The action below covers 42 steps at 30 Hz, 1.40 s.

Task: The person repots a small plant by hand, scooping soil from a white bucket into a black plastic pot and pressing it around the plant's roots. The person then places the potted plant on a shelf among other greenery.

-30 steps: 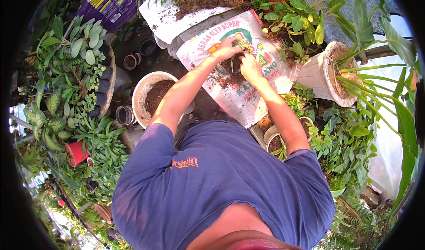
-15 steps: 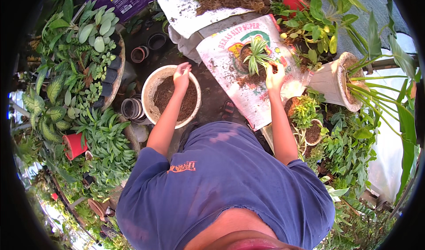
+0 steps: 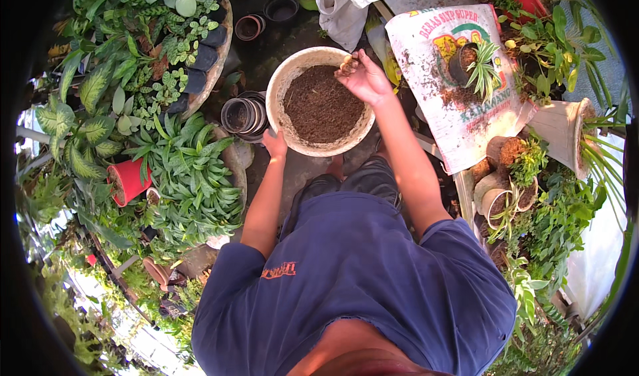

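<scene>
A big white tub with a stained inner wall holds dark brown soil. My left hand is at the tub's near left side, thumb by the rim, its other fingers partly hidden against the outer wall. Over the far right rim is my right hand, fingers curled and soiled; brown bits show at the fingertips, too small to name. A small dark pot with a striped green-and-white plant lies tilted on a printed white sack to the right, amid spilled soil.
Stacked empty pots stand just left of the tub. Two more small pots sit beyond it. Dense leafy plants fill the left side. Several small planted pots and a large pale tipped pot crowd the right.
My right hand has left the striped plant and come to the tub's far right rim. My left hand has come back from over the soil to the near left side. The whole view has shifted.
</scene>
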Available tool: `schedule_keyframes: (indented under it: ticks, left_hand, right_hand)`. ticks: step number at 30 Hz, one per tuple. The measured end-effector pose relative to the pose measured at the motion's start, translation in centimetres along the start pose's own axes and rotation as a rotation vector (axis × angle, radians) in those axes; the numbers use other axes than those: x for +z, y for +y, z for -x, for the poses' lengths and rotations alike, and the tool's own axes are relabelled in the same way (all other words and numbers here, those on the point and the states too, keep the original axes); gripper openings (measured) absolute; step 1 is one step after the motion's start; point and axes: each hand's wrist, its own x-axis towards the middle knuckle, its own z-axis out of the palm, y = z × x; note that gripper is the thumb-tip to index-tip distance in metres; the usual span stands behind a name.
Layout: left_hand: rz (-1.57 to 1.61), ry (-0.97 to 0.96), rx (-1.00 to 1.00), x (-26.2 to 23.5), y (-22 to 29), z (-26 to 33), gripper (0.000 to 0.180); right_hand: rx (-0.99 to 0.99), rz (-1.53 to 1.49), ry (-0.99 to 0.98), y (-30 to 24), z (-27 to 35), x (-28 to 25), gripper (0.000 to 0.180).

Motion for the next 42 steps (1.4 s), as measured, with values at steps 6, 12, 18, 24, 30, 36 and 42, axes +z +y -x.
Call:
schedule_keyframes:
  ticks: [6,12,18,24,30,36,42]
  left_hand:
    - [0.321,-0.3,-0.08,-0.3,-1.0,-0.6,0.038]
    - [0.492,-0.426,-0.331,-1.5,1.6,-0.6,0.039]
    - [-0.11,0.148,0.304,-0.1,0.4,-0.3,0.049]
    - [0.312,-0.3,0.688,4.8,13.6,6.1,0.027]
    - [0.673,-0.897,0.654,18.2,27.8,14.9,0.026]
    - [0.348,-1.038,0.336,29.3,38.7,19.8,0.043]
    - [0.186,-0.962,0.459,33.8,40.6,19.9,0.044]
  right_hand:
    - [0.063,1.277,0.389,11.1,1.6,-15.2,0.02]
    - [-0.096,1.879,0.476,8.2,2.3,-15.1,0.03]
    - [-0.621,1.304,0.984,-3.7,7.8,-12.2,0.032]
    - [-0.641,0.821,1.018,-9.7,18.3,-9.5,0.029]
    - [-0.701,0.564,0.985,-7.8,25.7,-5.8,0.047]
    - [-0.668,0.485,0.884,-8.2,30.4,-4.4,0.042]
    - [-0.559,0.648,0.848,-11.5,37.0,-2.6,0.034]
